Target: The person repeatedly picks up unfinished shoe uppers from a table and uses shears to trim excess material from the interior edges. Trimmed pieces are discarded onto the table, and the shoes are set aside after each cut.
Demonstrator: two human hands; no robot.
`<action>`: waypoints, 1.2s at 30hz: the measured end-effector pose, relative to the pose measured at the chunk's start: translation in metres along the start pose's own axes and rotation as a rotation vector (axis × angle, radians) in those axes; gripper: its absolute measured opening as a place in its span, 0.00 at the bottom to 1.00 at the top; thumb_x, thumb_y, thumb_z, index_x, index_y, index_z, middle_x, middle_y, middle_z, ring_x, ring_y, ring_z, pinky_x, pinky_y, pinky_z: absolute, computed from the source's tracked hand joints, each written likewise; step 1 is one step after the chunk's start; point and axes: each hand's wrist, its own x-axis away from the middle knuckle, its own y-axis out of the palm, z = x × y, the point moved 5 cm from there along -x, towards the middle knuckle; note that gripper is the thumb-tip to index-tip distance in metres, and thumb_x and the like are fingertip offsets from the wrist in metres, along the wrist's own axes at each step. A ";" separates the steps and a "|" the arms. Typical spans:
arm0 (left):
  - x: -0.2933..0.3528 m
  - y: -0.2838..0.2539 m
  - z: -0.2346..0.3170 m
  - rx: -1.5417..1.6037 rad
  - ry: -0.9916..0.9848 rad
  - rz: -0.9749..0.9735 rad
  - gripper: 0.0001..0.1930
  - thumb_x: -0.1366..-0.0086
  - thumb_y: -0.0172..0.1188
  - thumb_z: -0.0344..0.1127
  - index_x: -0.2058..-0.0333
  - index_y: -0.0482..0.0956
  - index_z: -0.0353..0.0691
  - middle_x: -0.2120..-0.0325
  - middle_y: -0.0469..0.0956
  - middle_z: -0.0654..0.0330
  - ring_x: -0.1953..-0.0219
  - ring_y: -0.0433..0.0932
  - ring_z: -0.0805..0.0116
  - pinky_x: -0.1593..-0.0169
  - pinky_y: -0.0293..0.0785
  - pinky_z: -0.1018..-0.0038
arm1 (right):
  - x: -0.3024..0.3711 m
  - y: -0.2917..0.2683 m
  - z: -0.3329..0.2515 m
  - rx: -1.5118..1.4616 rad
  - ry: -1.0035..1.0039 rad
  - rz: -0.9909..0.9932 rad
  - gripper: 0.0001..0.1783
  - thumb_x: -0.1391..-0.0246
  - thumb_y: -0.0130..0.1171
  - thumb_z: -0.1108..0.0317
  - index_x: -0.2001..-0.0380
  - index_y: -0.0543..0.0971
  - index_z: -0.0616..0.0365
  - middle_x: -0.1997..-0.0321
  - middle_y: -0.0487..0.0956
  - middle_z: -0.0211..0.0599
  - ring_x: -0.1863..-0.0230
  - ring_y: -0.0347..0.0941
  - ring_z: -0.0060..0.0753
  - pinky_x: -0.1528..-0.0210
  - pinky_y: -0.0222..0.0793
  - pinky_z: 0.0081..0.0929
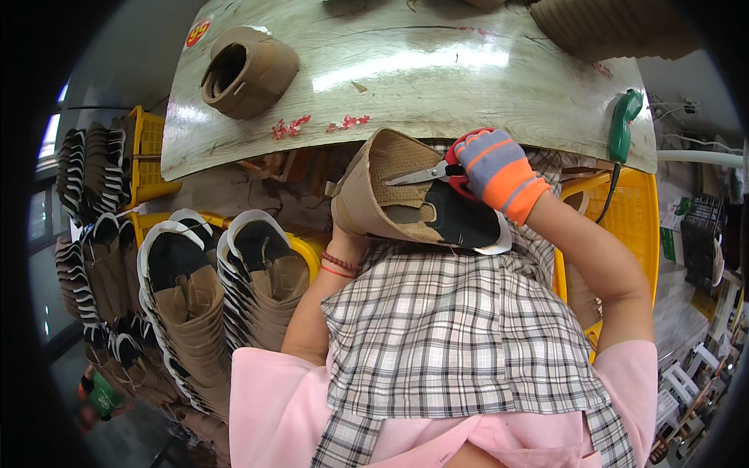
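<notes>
Over my lap, just off the table's near edge, a tan shoe upper [355, 191] is tilted so that its ribbed inner side, black lining and white edge show. My left hand [349, 240] holds it from below on the left, its fingers hidden behind the upper. In an orange and grey striped glove, my right hand [499, 168] is closed round the red handles of a pair of scissors [413, 176]. The metal blades reach left into the upper's opening, against the inner lining. Whether they are cutting something there, I cannot tell.
On the table [437, 93] stand a curled tan upper [253, 78] at far left and a green corded hand tool [622, 129] at right. Stacked uppers [187, 304] fill the left side by yellow baskets. Another yellow basket [636, 226] stands right. A person in green [105, 398] appears lower left.
</notes>
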 end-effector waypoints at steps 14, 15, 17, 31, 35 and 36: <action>-0.003 -0.006 -0.001 -0.164 0.056 0.008 0.28 0.29 0.58 0.45 0.36 0.65 0.39 0.43 0.74 0.55 0.43 0.75 0.62 0.42 0.77 0.61 | -0.001 0.003 0.001 0.020 0.013 -0.024 0.15 0.57 0.71 0.59 0.65 0.82 0.49 0.65 0.81 0.37 0.59 0.78 0.42 0.54 0.72 0.34; -0.002 -0.007 -0.002 -0.168 0.062 0.007 0.28 0.29 0.58 0.45 0.37 0.65 0.39 0.43 0.74 0.55 0.43 0.75 0.62 0.42 0.77 0.61 | -0.002 0.005 0.001 0.028 0.005 -0.008 0.15 0.57 0.70 0.60 0.65 0.81 0.49 0.66 0.81 0.38 0.60 0.78 0.42 0.55 0.72 0.35; 0.000 -0.013 -0.004 -0.154 0.045 0.036 0.28 0.30 0.58 0.46 0.37 0.65 0.39 0.43 0.74 0.55 0.43 0.76 0.62 0.43 0.78 0.60 | 0.000 0.009 0.003 0.030 0.004 -0.008 0.15 0.57 0.70 0.60 0.65 0.81 0.50 0.67 0.81 0.37 0.61 0.78 0.43 0.57 0.73 0.36; 0.008 -0.032 -0.014 -0.093 -0.047 0.190 0.28 0.28 0.54 0.47 0.37 0.64 0.38 0.42 0.72 0.54 0.44 0.76 0.60 0.44 0.79 0.59 | 0.049 0.012 0.011 0.038 0.089 -0.015 0.14 0.59 0.68 0.60 0.69 0.80 0.52 0.69 0.79 0.39 0.62 0.76 0.42 0.58 0.69 0.37; 0.012 -0.045 -0.012 -0.092 -0.010 0.251 0.32 0.31 0.58 0.53 0.37 0.64 0.38 0.43 0.73 0.53 0.45 0.77 0.59 0.45 0.80 0.58 | 0.060 0.009 0.021 0.011 0.144 0.020 0.14 0.57 0.69 0.63 0.66 0.80 0.52 0.67 0.80 0.39 0.62 0.77 0.44 0.58 0.71 0.38; 0.010 -0.048 -0.012 -0.085 0.001 0.249 0.32 0.31 0.58 0.54 0.37 0.64 0.39 0.43 0.73 0.53 0.45 0.77 0.59 0.45 0.80 0.58 | 0.064 0.004 0.026 -0.032 0.183 0.049 0.14 0.57 0.69 0.63 0.65 0.80 0.52 0.67 0.81 0.39 0.61 0.77 0.45 0.57 0.71 0.38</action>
